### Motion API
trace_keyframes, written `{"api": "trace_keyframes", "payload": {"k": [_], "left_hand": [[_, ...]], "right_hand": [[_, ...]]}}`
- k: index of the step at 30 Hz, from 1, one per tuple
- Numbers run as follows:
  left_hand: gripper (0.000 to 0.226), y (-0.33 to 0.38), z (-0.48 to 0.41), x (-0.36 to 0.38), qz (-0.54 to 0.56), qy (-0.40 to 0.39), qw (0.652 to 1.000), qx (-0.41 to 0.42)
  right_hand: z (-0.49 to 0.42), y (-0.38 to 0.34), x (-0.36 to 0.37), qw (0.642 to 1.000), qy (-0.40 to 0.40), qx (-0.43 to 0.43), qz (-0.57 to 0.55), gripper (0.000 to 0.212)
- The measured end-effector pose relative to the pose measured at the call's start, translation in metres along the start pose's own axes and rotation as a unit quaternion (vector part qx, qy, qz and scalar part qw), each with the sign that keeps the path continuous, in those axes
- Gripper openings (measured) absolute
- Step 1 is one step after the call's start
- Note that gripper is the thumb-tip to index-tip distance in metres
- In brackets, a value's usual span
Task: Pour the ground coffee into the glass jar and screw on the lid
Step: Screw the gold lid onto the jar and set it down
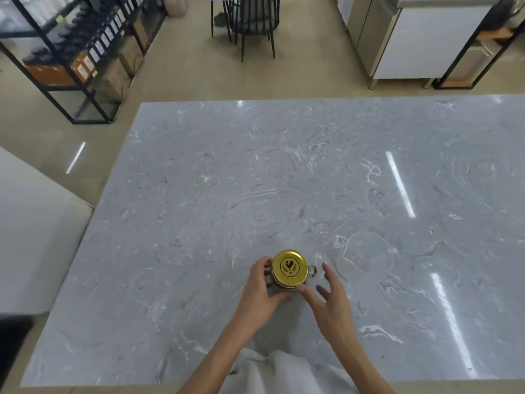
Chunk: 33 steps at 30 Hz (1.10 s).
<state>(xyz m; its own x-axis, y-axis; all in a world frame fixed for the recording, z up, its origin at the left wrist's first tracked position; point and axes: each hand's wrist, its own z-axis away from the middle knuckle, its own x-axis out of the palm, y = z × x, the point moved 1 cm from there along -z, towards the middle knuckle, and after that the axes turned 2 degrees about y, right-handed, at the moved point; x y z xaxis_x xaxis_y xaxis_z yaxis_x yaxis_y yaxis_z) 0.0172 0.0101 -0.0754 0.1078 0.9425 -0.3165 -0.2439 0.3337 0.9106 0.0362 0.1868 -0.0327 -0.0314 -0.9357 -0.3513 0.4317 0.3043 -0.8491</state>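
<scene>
A glass jar (pixel 279 285) stands upright on the grey marble table (pixel 199 209), near its front edge. A gold lid (pixel 289 268) with a black rooster emblem sits on top of the jar. Dark contents show through the glass just under the lid. My left hand (pixel 262 291) wraps around the jar's left side and holds it. My right hand (pixel 331 295) is just right of the jar with fingers spread, its thumb close to the jar's base; it holds nothing. A clear, nearly invisible round container (pixel 368 255) rests on the table to the right of the jar.
Beyond the table's far edge are black metal shelves (pixel 71 61) with boxes at the left, a black chair (pixel 250 21) in the middle and a steel cabinet (pixel 412 44) at the right. A white counter (pixel 31 237) adjoins the table's left side.
</scene>
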Motion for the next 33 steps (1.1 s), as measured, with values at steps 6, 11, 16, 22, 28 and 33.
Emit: {"api": "trace_keyframes", "payload": {"k": [6, 11, 16, 22, 28, 33], "left_hand": [[0.061, 0.019, -0.033, -0.013, 0.034, 0.034, 0.998, 0.043], [0.071, 0.047, -0.106, -0.047, -0.012, 0.025, 0.998, 0.059], [0.07, 0.059, -0.165, -0.075, -0.034, -0.001, 0.999, 0.029], [0.091, 0.055, -0.156, -0.072, -0.038, 0.032, 0.997, -0.063], [0.047, 0.055, -0.083, -0.022, -0.054, 0.11, 0.987, -0.105], [0.04, 0.072, -0.039, 0.053, 0.041, -0.125, 0.982, -0.135]], "right_hand": [[-0.031, -0.023, 0.029, 0.998, -0.039, -0.027, -0.047, 0.073], [-0.096, -0.076, 0.053, 0.992, -0.065, -0.099, -0.036, 0.052], [-0.148, -0.111, 0.07, 0.994, -0.071, -0.082, -0.012, 0.046], [-0.133, -0.117, 0.064, 0.988, -0.093, -0.089, 0.089, 0.075], [-0.064, -0.098, -0.035, 0.979, 0.057, -0.193, 0.028, 0.034], [-0.035, -0.039, -0.145, 0.965, 0.251, -0.058, 0.04, 0.034]]}}
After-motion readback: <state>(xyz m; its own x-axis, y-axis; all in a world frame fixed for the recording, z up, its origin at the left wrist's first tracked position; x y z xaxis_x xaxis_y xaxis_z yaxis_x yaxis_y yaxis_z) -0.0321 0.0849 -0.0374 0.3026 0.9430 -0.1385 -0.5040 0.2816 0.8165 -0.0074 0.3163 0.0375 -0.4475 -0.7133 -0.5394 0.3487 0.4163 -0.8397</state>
